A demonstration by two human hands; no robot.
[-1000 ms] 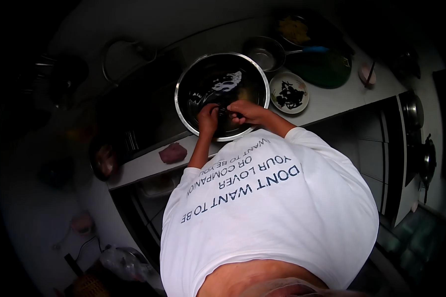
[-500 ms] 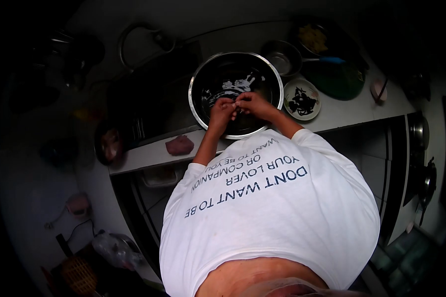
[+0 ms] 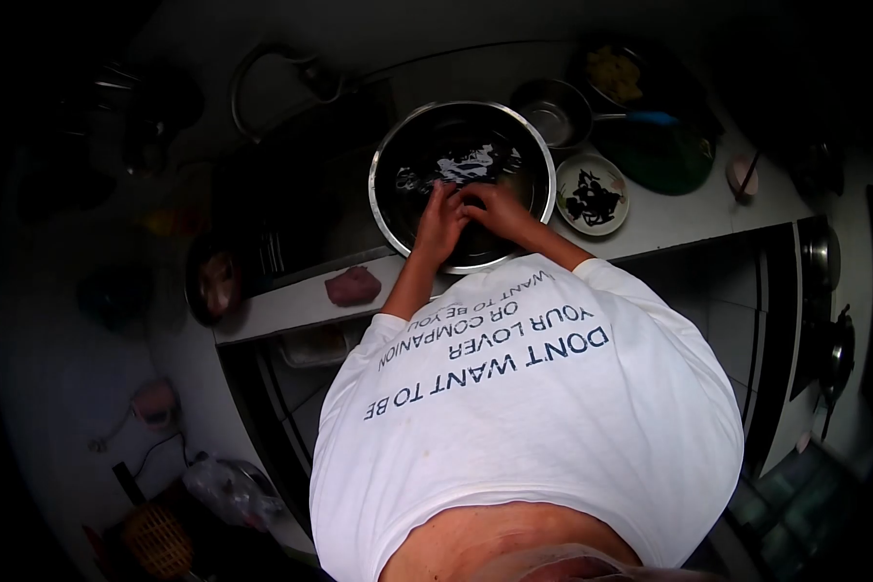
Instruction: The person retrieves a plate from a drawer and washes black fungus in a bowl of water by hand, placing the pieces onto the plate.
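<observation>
A wide steel basin (image 3: pixel 381 215) stands on the counter, with bright ripples on dark water inside. Over its near half, my left hand (image 3: pixel 440 225) points forward with its fingers drawn together. My right hand (image 3: pixel 497 210) meets it from the right, fingers curled in against the left fingers. Whatever lies between the fingertips is too dark and small to make out. Just right of the basin sits a white plate (image 3: pixel 619 206) holding dark, strip-like pieces (image 3: pixel 592 198).
Behind the plate are a small steel saucepan (image 3: pixel 551 124) with a blue handle, a green board (image 3: pixel 664 165) and yellow chunks (image 3: pixel 612 74) in a dish. A reddish lump (image 3: pixel 353 286) lies at the counter's front edge. A curved faucet (image 3: pixel 240 92) rises at the back left.
Both hands have shifted slightly within the basin; the left fingers now point more forward and the right fingers lie closer over them. The reflections on the water have changed shape.
</observation>
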